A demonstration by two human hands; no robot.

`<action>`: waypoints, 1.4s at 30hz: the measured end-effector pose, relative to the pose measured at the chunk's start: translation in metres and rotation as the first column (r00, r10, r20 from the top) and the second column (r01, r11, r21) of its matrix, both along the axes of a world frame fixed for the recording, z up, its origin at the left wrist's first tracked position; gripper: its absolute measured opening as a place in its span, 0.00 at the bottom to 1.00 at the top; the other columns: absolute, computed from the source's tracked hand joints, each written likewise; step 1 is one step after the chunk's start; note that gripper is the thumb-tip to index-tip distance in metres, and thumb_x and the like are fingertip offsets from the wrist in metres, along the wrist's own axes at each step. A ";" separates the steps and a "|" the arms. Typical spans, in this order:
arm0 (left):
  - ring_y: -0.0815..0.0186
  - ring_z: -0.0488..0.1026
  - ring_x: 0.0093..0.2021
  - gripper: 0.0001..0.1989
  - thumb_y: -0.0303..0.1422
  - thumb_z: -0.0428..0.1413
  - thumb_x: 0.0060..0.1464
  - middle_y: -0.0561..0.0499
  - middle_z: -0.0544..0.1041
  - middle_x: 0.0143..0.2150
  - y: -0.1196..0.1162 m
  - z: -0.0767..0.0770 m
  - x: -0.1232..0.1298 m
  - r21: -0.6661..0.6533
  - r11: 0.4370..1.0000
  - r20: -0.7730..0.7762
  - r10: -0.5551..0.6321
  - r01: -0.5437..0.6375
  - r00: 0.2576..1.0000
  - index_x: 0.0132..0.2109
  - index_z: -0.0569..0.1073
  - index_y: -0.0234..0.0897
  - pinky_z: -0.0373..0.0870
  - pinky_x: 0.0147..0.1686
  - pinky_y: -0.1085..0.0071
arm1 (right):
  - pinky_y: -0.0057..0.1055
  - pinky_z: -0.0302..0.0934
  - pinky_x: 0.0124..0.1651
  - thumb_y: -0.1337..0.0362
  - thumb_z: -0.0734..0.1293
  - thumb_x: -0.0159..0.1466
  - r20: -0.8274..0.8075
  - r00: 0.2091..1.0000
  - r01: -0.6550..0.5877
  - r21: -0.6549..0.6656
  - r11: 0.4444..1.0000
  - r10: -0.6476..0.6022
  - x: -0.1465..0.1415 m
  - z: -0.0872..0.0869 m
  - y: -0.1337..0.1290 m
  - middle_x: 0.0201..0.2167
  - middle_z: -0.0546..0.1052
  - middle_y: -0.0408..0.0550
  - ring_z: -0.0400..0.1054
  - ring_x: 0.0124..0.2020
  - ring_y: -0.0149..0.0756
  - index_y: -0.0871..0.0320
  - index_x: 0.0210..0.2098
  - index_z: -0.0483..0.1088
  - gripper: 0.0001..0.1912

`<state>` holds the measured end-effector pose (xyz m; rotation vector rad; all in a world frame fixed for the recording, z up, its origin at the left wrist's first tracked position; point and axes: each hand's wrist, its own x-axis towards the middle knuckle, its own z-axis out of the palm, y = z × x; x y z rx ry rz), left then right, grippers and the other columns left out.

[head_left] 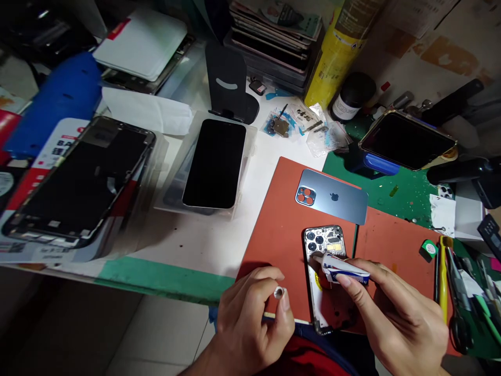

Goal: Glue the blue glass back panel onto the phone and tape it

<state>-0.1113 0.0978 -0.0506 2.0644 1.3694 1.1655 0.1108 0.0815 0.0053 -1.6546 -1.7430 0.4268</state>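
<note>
Between the fingers and thumb of my right hand (395, 308) is a small white and blue tube (344, 269), its nozzle pointing left over an opened phone body (319, 292). My left hand (256, 316) is closed, with a small white cap (278, 292) pinched at the thumb and forefinger, left of the phone body. The phone body lies on a reddish-brown mat (270, 230), its camera lenses at the upper end and its lower part in shadow. Above it on the mat rests a blue back panel (336, 196) with camera holes.
A black-screened phone (215, 163) lies on a plastic case at the centre. Further left is a detached screen assembly (84, 177) on boxes. A phone on a stand (407, 138) is at the right, above tweezers and a yellow brush (443, 282). A yellow can (332, 62) stands behind.
</note>
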 end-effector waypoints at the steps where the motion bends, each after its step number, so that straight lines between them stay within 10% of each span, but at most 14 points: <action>1: 0.66 0.83 0.33 0.09 0.23 0.53 0.61 0.49 0.83 0.37 0.000 0.000 0.000 -0.003 1.000 -0.003 0.001 -0.001 1.000 0.46 0.69 0.40 0.80 0.34 0.74 | 0.30 0.78 0.33 0.73 0.75 0.68 0.000 1.000 0.002 0.002 1.000 -0.002 0.000 0.000 0.000 0.39 0.87 0.44 0.80 0.29 0.37 0.51 0.53 0.81 0.16; 42: 0.69 0.83 0.35 0.07 0.23 0.53 0.63 0.47 0.82 0.38 0.001 -0.002 0.001 -0.001 1.000 0.027 -0.031 0.031 0.999 0.47 0.68 0.36 0.78 0.35 0.76 | 0.26 0.78 0.40 0.75 0.73 0.71 0.192 0.980 -0.073 0.093 0.993 0.054 0.002 -0.003 -0.014 0.35 0.85 0.42 0.82 0.31 0.32 0.57 0.49 0.80 0.10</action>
